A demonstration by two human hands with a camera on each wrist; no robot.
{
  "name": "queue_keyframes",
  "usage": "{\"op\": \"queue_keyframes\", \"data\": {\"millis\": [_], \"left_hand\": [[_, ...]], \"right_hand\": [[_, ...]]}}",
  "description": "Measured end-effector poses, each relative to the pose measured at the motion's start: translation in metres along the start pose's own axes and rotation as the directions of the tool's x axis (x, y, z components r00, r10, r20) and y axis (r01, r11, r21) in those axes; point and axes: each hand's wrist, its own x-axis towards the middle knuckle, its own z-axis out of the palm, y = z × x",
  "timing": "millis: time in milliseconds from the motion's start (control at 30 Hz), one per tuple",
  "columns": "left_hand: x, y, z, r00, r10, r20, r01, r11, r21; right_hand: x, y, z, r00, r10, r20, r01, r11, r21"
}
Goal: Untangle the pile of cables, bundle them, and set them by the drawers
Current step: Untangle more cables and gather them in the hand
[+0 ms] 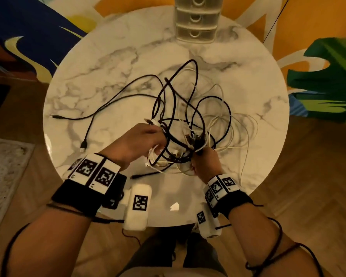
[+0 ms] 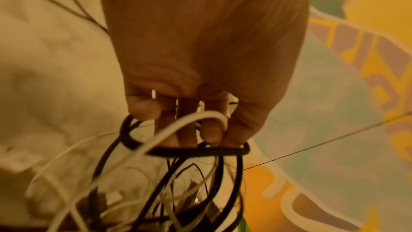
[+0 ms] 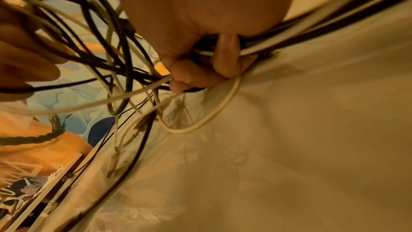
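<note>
A tangle of black and white cables (image 1: 188,116) lies in the middle of the round marble table (image 1: 100,62), partly lifted near its front. My left hand (image 1: 142,140) grips several strands at the tangle's left side; in the left wrist view its fingers (image 2: 209,130) curl round a white cable (image 2: 178,126) and a black loop (image 2: 200,152). My right hand (image 1: 205,160) grips a bunch of black and white strands at the tangle's front right, with fingers (image 3: 225,59) curled round the cables (image 3: 289,41). One black cable (image 1: 92,114) trails left across the table.
A small translucent drawer unit (image 1: 197,19) stands at the table's far edge. A colourful patterned rug (image 1: 328,76) and wooden floor (image 1: 308,176) surround the table. A thin dark cord (image 1: 274,21) runs past the table's far right.
</note>
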Motion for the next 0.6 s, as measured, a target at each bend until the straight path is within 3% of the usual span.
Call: {"op": "queue_keyframes", "data": {"millis": [100,167,267,300,367,433,467,533,600], "left_hand": [[-0.001,-0.013,0.007,1.000,-0.019,-0.018,0.018,1.000,-0.025],[0.003,-0.024,0.009,0.999,0.020,-0.043,-0.016,0.996,0.088],[0.010,-0.033,0.011,0.959,0.115,-0.261,-0.012,0.930,0.367],[0.012,-0.035,0.012,0.947,0.102,-0.303,0.009,0.939,0.344],[0.017,-0.033,0.018,0.958,-0.013,-0.285,0.027,0.999,0.044],[0.016,-0.025,0.024,0.967,-0.159,-0.200,0.088,0.943,-0.321],[0.015,-0.020,0.026,0.969,-0.188,-0.162,0.104,0.900,-0.424],[0.015,-0.015,0.029,0.980,-0.153,-0.127,0.083,0.895,-0.439],[0.014,-0.012,0.031,0.992,-0.063,-0.109,0.027,0.952,-0.304]], "right_hand": [[0.001,0.002,-0.002,0.998,-0.067,-0.009,0.067,0.998,-0.013],[0.002,0.007,-0.002,0.993,-0.115,-0.008,0.115,0.993,0.009],[0.000,0.016,-0.001,0.995,0.005,-0.097,0.020,0.967,0.255],[-0.002,0.019,-0.001,0.987,0.082,-0.136,-0.026,0.928,0.372],[-0.009,0.016,-0.004,0.970,0.185,-0.158,-0.062,0.815,0.576],[-0.017,0.007,-0.011,0.973,0.185,-0.141,-0.039,0.728,0.684],[-0.021,0.002,-0.013,0.979,0.152,-0.136,-0.016,0.722,0.692],[-0.025,-0.008,-0.014,0.992,0.031,-0.122,0.054,0.770,0.636],[-0.027,-0.018,-0.011,0.988,-0.110,-0.109,0.152,0.827,0.541]]}}
